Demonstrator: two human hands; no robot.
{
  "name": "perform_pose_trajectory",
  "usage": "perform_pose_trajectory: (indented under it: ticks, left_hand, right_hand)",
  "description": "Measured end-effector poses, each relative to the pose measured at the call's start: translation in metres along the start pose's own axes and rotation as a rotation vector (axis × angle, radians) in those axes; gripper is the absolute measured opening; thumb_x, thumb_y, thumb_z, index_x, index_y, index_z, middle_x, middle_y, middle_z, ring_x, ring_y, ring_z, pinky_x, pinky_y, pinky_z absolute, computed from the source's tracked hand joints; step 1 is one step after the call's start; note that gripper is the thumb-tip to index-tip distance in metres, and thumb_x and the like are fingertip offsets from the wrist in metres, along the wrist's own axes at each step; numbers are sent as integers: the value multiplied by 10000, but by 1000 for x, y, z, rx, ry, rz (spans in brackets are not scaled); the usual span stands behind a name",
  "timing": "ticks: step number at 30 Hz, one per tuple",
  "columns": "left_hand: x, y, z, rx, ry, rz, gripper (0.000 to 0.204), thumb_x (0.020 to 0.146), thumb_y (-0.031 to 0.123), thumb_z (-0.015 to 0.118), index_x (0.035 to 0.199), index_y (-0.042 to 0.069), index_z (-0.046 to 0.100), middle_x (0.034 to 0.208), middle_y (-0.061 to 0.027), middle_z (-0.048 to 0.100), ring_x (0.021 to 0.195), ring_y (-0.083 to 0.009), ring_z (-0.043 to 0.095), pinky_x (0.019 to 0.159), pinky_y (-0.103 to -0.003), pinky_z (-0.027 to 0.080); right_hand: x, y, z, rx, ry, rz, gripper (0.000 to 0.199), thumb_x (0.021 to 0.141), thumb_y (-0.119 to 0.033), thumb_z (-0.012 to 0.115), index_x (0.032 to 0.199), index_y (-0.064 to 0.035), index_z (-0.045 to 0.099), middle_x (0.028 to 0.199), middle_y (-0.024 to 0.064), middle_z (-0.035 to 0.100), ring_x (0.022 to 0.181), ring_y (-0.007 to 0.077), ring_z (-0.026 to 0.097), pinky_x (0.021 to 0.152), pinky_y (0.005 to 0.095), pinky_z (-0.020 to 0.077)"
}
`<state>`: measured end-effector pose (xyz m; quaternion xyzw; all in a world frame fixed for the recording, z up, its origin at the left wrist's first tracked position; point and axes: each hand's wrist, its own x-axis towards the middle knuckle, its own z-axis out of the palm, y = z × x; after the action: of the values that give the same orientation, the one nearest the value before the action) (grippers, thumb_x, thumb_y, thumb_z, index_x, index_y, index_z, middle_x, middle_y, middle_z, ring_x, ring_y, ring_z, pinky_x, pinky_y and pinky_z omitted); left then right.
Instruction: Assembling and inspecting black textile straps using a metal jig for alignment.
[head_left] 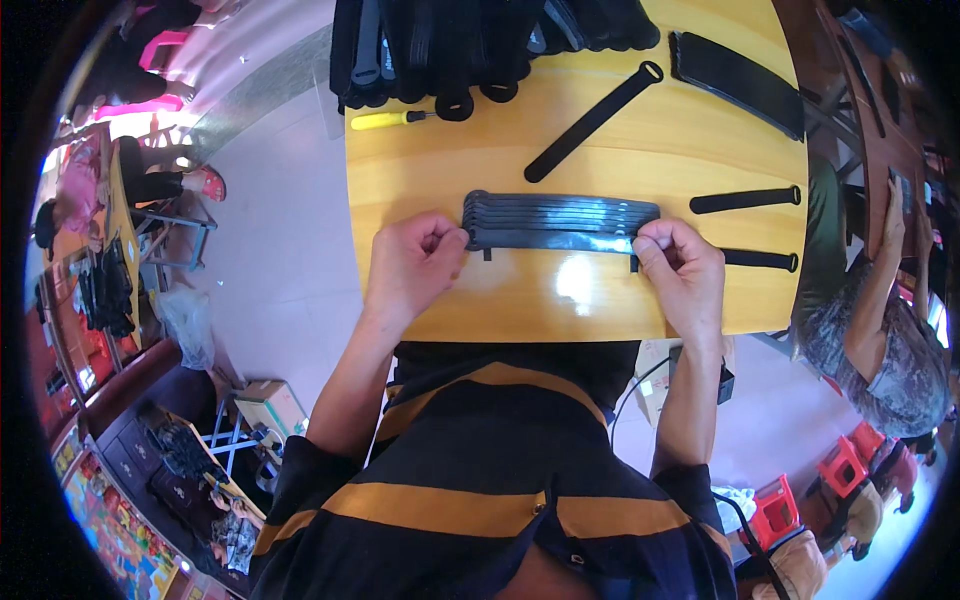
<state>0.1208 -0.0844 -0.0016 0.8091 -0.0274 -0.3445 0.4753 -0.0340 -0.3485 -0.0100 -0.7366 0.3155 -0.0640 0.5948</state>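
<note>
A fanned row of several shiny black straps (560,212) lies across the wooden table in front of me. Its nearest one, a black strap (560,240), reflects the light. At that strap's left end my left hand (418,262) is closed, thumb against fingertips. My right hand (685,268) pinches the right end between thumb and finger. Two small dark tabs poke out below the row, near its ends. To the right of my right hand lies a black strap with a looped end (760,260), partly hidden behind the hand. Another looped strap (745,199) rests just beyond it.
Farther up the table (430,300) is a diagonal looped strap (595,120). A large pile of black straps (440,50) covers the far edge, with a yellow-handled tool (385,121) beside it. A strap stack (735,85) sits far right. A person (880,340) works at right.
</note>
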Motion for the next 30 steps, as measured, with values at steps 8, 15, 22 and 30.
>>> perform_pose_trajectory:
  ticks: [8, 15, 22, 30]
  left_hand:
    - [1, -1, 0, 69, -10, -9, 178, 1001, 132, 647, 874, 9, 667, 660, -12, 627, 561, -72, 594, 499, -236, 497]
    - [0, 0, -1, 24, 3, 10, 168, 983, 109, 653, 859, -5, 667, 627, -9, 617, 525, -54, 554, 475, -230, 441]
    - [0, -2, -2, -2, 30, 22, 168, 960, 92, 667, 832, -17, 673, 598, -12, 617, 501, -51, 546, 458, -234, 408]
    - [3, -6, -2, 23, -19, 79, 179, 979, 132, 668, 859, 0, 665, 626, -2, 612, 508, -56, 545, 470, -232, 434]
  right_hand:
    - [2, 0, 2, -60, 25, -35, 46, 906, -12, 729, 881, -12, 690, 675, -37, 618, 605, 9, 527, 554, 196, 431]
    - [2, 0, 2, -80, 29, -46, 56, 905, -30, 733, 869, -16, 693, 674, -27, 628, 601, 13, 532, 552, 199, 432]
    - [2, -5, 5, -148, 52, -45, 62, 889, -44, 745, 861, -18, 696, 664, -18, 638, 594, 21, 545, 565, 205, 451]
    - [2, -2, 6, -132, 86, -51, 58, 878, -37, 742, 850, -17, 695, 669, -13, 646, 596, 25, 552, 576, 209, 464]
